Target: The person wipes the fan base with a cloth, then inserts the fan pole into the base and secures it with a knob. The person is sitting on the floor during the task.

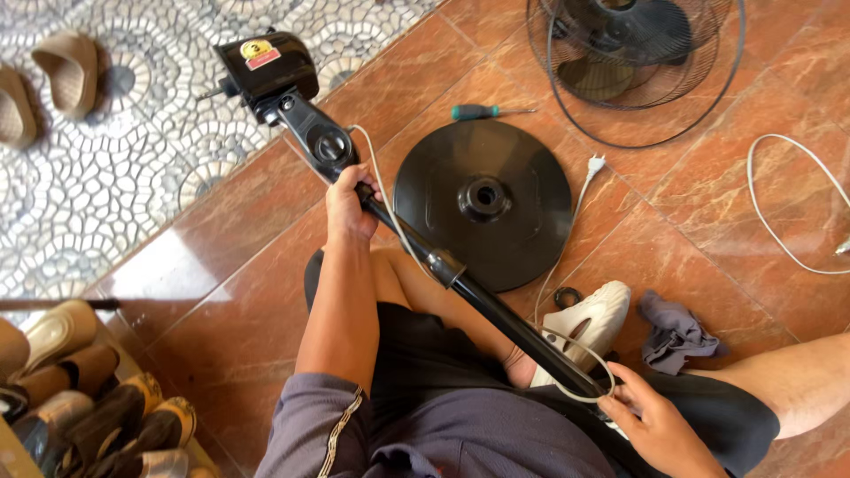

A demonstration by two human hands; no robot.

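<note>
Grey shorts with a striped side seam [354, 425] fill the bottom of the frame, where a person sits on the glossy red-brown tiled floor [239, 301]. Across the lap lies a long black fan pole [496, 314], running from lower right up to the upper left, where it ends in a black motor housing with a yellow and red sticker [266, 66].

At the lower right, the right hand [651, 416] has its grip closed around the pole's bottom end, together with a loop of white power cord [589, 354]. Near the centre, the left hand [350, 208] has its fingers wrapped tight around the upper part of the pole, just below the black joint under the motor. The cord trails along the pole and over the floor to a white plug [596, 164] right of centre.

Just beyond the pole, a round black plastic fan base with a central socket [482, 204] lies flat on the tiles. Above it rests a green-handled screwdriver [482, 111]. A black wire fan guard with blades [633, 62] sits at the upper right. A white slipper [589, 320] and a crumpled grey rag [675, 332] lie beside the person's leg at the right. Another white cable [779, 212] curves along the right edge. Beige sandals [66, 71] rest on the patterned mosaic floor at the upper left, and more shoes [88, 398] crowd the lower left corner.
</note>
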